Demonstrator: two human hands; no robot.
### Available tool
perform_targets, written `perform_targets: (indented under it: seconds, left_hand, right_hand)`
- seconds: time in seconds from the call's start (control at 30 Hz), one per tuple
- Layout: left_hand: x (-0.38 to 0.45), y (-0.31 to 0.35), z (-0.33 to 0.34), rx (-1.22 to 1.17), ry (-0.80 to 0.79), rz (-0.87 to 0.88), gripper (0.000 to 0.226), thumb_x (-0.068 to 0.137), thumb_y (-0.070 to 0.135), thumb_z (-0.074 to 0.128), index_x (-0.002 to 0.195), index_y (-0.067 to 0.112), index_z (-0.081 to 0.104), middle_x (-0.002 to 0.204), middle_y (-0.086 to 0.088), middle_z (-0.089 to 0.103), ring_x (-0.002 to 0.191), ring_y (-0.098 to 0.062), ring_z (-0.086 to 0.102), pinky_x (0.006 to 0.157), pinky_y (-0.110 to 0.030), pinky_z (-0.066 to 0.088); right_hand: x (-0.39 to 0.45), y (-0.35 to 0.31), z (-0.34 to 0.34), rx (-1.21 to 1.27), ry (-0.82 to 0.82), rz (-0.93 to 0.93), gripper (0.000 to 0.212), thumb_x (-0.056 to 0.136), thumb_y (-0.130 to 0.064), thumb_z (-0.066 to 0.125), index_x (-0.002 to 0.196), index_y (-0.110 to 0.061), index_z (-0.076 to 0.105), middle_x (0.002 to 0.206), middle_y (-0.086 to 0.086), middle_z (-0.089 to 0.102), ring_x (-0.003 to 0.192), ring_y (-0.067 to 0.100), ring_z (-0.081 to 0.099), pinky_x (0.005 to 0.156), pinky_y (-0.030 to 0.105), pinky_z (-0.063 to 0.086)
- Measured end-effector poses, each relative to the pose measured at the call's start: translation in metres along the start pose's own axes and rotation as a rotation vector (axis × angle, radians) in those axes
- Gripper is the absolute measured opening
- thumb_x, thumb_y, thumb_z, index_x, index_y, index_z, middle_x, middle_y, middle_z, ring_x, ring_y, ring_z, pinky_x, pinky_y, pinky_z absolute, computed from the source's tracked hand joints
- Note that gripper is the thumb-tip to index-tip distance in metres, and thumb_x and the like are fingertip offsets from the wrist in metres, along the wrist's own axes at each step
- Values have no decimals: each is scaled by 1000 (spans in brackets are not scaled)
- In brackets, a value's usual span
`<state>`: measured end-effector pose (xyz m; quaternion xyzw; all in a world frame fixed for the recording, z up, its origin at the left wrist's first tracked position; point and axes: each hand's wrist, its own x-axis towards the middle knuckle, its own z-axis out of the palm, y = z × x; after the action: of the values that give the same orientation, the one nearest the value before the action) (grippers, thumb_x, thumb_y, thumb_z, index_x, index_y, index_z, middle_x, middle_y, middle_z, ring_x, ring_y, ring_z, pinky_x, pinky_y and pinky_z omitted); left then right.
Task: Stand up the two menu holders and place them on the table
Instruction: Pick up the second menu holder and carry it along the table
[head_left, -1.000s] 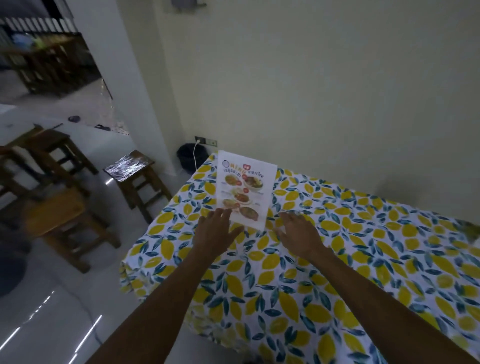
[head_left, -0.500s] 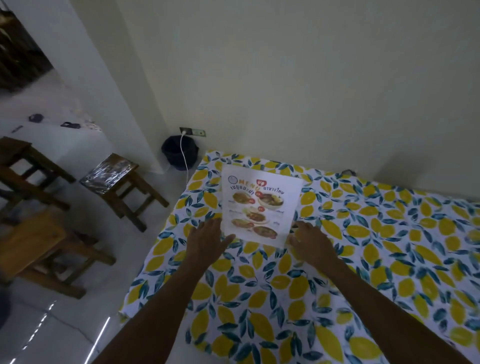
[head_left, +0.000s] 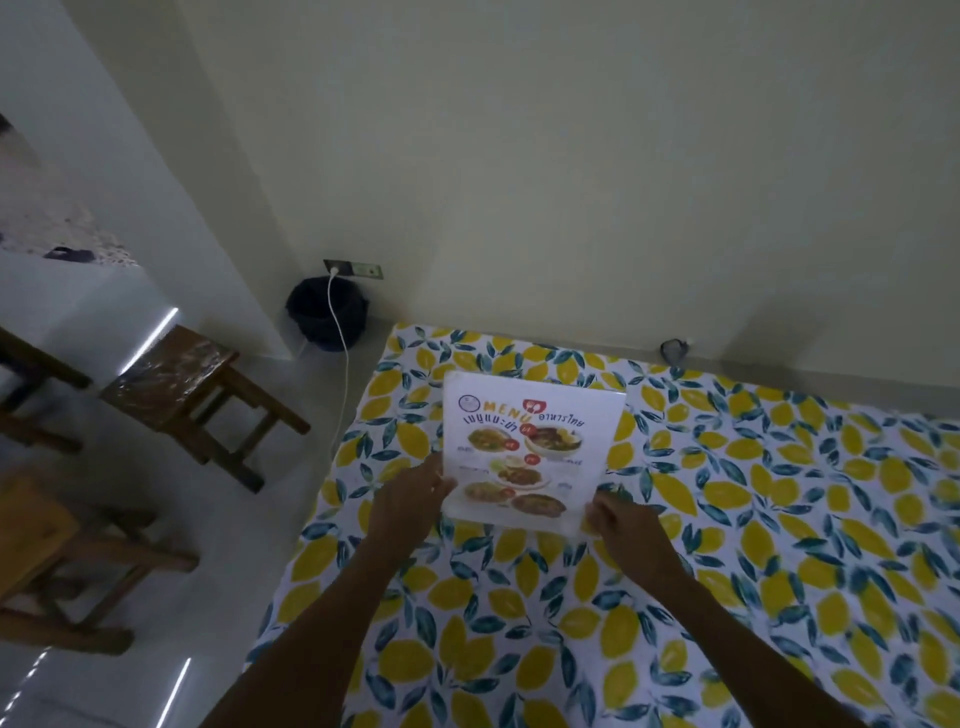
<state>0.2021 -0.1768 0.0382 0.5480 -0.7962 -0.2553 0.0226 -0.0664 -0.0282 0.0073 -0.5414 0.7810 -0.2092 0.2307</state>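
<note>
Clear acrylic frames the menu holder (head_left: 532, 447), which stands nearly upright on the lemon-print worktop (head_left: 727, 519), near its far left corner by the wall. My left hand (head_left: 410, 496) pinches its lower left edge; my right hand (head_left: 621, 525) grips the lower right corner at the base. I judge this the settling step for one holder: the base needs to sit flat before I let go. I can't see a second holder here, so finding it comes next.

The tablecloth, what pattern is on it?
Yellow lemons with blue-green leaves on white tablecloth, clear in the head view.
</note>
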Motion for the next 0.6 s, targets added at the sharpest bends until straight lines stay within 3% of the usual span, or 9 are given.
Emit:
perform_targets:
  seconds: [0.1,0.23,0.37,0.47,0.6]
  left_hand:
    - [19,-11,-20,-15,27,31,31,96,46,49,113,21,56,94,-2,71,83,-24,67,63,-32,46]
    - [64,-28,-60,-30,72,87,32,96,44,49,119,24,59,93,-3,70,86,-26,66,65,-32,47]
    - [124,-35,-107,-105,57,51,34,95,27,54,127,15,59,115,-12,68,103,-33,63,80,-35,46]
    - [169,-46,-134,-230,15,43,36,93,27,56,125,13,61,116,-12,69,105,-34,65,92,-44,51]
    - [227,-69,-149,-147,51,199,48,81,42,43,101,5,66,92,-16,71,84,-35,66,75,-42,51]
  right_hand:
    - [23,-12,5,33,60,-8,28,100,-26,49,79,-10,56,57,6,57,46,14,49,47,30,38]
    - [77,-42,8,28,123,-22,24,100,-29,48,86,-13,58,61,7,60,50,18,55,49,34,41]
    - [150,-65,17,-22,195,45,29,99,-30,49,115,-8,60,78,13,70,69,30,65,60,39,52]
    - [196,-87,18,9,252,56,29,99,-29,50,120,-11,58,79,11,72,70,28,68,64,43,56]
    - [248,-110,18,-31,305,26,26,96,-29,48,118,-21,60,78,11,73,63,26,68,58,42,57]
